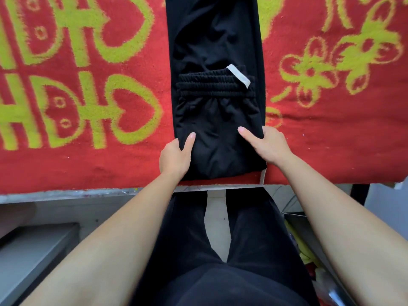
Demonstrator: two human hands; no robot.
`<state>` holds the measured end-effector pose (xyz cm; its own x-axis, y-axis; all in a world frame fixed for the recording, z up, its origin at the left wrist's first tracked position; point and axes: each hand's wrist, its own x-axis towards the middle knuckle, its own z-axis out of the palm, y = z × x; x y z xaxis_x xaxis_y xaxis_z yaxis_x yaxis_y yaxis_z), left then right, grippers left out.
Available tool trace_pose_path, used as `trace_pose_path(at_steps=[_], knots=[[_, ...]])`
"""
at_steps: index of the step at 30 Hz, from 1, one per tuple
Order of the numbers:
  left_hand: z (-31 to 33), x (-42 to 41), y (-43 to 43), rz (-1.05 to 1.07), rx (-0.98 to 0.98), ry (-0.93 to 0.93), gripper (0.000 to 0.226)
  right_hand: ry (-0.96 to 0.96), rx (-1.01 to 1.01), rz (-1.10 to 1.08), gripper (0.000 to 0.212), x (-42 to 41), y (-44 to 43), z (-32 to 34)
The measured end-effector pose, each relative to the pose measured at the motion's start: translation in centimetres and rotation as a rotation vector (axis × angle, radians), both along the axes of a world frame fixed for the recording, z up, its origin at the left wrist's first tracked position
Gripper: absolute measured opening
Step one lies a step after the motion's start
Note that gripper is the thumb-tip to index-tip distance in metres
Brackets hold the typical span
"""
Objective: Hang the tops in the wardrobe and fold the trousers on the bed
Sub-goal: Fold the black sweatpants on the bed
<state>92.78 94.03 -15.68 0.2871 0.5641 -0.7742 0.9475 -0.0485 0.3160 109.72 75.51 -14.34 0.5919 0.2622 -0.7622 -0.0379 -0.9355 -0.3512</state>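
Gripping folded near end of black trousers (220, 120) at both sides: left hand (176, 157) clamped on 9 o'clock edge, right hand (268, 144) clamped on 3 o'clock edge. Thumbs on top, other fingers hidden under cloth. Trousers lie lengthwise on red blanket (88, 164) with yellow-green pattern, running from 6 toward 12 o'clock. Waistband (212, 85) doubled back over legs, white tag (239, 76) at its 2 o'clock corner. Bed edge (66, 193) at 6 o'clock, below hands.
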Motion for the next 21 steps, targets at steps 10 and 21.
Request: trace_pose_path(at_steps=[10, 21], knots=[[0.7, -4.2, -3.3, -0.002, -0.036, 0.036, 0.061, -0.032, -0.172, 0.056, 0.063, -4.5, -4.5, 0.2], [-1.2, 6.1, 5.5, -0.174, 0.089, 0.05, 0.036, -0.034, -0.345, 0.256, 0.05, 2.5, 3.9, -0.9]])
